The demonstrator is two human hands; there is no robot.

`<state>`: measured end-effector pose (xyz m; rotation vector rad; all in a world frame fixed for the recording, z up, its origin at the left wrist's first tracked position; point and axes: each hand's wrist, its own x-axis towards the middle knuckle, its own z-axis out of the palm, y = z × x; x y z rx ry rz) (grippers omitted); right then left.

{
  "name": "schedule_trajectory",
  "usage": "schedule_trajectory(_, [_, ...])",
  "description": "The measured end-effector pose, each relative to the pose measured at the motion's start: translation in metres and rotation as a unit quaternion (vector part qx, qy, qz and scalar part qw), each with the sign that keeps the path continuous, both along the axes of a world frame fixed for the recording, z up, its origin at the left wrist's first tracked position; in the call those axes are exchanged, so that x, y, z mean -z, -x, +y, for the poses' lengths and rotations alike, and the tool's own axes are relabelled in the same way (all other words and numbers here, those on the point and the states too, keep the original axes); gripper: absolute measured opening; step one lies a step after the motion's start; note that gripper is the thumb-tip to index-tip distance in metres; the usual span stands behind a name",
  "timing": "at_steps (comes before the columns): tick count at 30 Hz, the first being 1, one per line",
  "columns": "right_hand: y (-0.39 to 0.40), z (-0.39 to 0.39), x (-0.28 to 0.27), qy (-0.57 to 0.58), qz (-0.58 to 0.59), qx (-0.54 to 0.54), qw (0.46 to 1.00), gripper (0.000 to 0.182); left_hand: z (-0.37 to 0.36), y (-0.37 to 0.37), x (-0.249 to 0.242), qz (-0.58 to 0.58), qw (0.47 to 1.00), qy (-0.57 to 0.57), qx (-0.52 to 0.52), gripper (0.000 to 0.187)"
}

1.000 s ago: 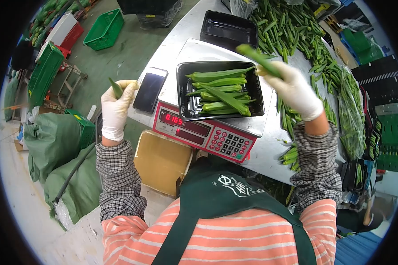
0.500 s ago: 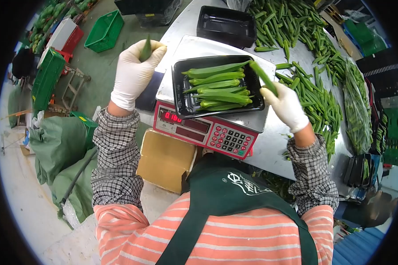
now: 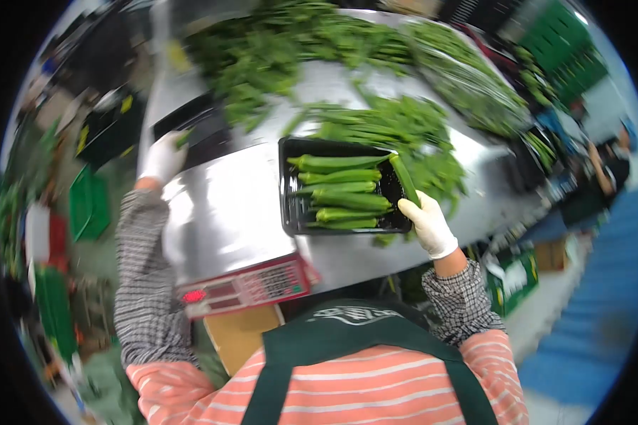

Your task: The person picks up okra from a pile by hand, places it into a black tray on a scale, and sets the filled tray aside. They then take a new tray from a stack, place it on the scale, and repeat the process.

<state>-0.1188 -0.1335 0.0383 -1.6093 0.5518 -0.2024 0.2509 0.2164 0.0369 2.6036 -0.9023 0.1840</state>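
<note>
The picture is blurred by head motion. My right hand (image 3: 425,223) grips the near right corner of a black tray (image 3: 286,185) filled with okra pods (image 3: 340,191), and one long pod (image 3: 404,177) lies along the tray's right edge by my fingers. The tray sits to the right of the scale's bare steel platform (image 3: 220,209). My left hand (image 3: 164,157) is stretched out to the far left of the platform, beside dark empty trays (image 3: 195,126), with a small green okra pod (image 3: 183,138) at its fingertips.
The scale's red front with display and keypad (image 3: 252,285) faces me. Loose okra (image 3: 376,120) is heaped across the steel table behind the tray, and bagged okra (image 3: 468,85) lies at the far right. Green crates (image 3: 88,205) stand on the floor at left. Another person (image 3: 602,170) stands at right.
The okra tray has gone from the scale platform to its right side, held by my right hand. My left hand has moved forward to the stacked empty trays. My head has turned right.
</note>
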Motion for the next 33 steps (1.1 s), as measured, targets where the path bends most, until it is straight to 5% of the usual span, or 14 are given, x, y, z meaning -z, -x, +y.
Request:
schedule_trajectory(4, [0.103, -0.084, 0.011, 0.012, -0.001, 0.238, 0.971, 0.025, -0.02, -0.053, 0.038, 0.069, 0.968, -0.242, -0.015, 0.023])
schedule_trajectory(12, [0.214, -0.213, 0.072, -0.054, 0.014, 0.554, 0.831, 0.022, -0.054, -0.017, -0.004, 0.004, 0.946, -0.303, -0.111, 0.024])
schedule_trajectory(18, [0.215, -0.307, 0.107, -0.144, -0.054, 0.524, 0.838, 0.032, -0.015, 0.01, -0.039, -0.085, 0.986, -0.102, -0.1, 0.019])
schedule_trajectory(20, [0.232, -0.335, 0.118, -0.146, 0.027, 0.525, 0.838, 0.035, 0.0, 0.053, -0.057, -0.099, 0.985, -0.129, -0.064, 0.018])
schedule_trajectory(23, [0.248, -0.327, 0.094, 0.0, 0.051, 0.538, 0.841, 0.031, 0.02, 0.137, -0.054, -0.14, 0.986, -0.093, -0.019, 0.018])
schedule_trajectory(26, [0.257, -0.317, 0.07, 0.018, 0.028, 0.523, 0.852, 0.029, 0.038, 0.185, -0.036, -0.046, 0.973, -0.224, -0.033, 0.026])
schedule_trajectory(33, [0.229, -0.282, 0.098, 0.226, 0.055, 0.344, 0.91, 0.012, -0.027, 0.235, -0.059, 0.069, 0.995, 0.027, -0.069, 0.038])
